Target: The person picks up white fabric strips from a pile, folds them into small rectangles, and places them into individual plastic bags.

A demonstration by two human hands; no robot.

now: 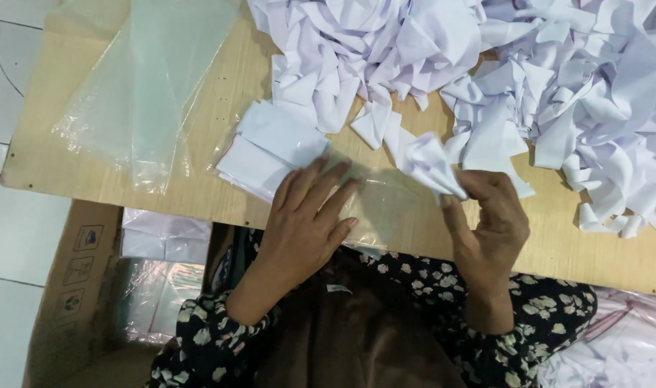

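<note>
While the left hand point(306, 223) lies flat, fingers spread and released, on a clear bag point(375, 205), the right hand point(490, 226) pinches a folded white cloth point(432, 165) between thumb and fingers. The cloth sits just past the bag's 3 o'clock end, its long axis running from 10 to 4 o'clock, its pinched end toward 4. The bag lies on the wooden surface point(91, 172), long axis 9 to 3 o'clock. At 10 o'clock of the left hand rests a filled packet point(270, 147). A cloth heap point(486, 65) fills 12 to 2 o'clock; empty bags point(141, 86) lie at 10. A cardboard box point(76, 280) stands at 8.
</note>
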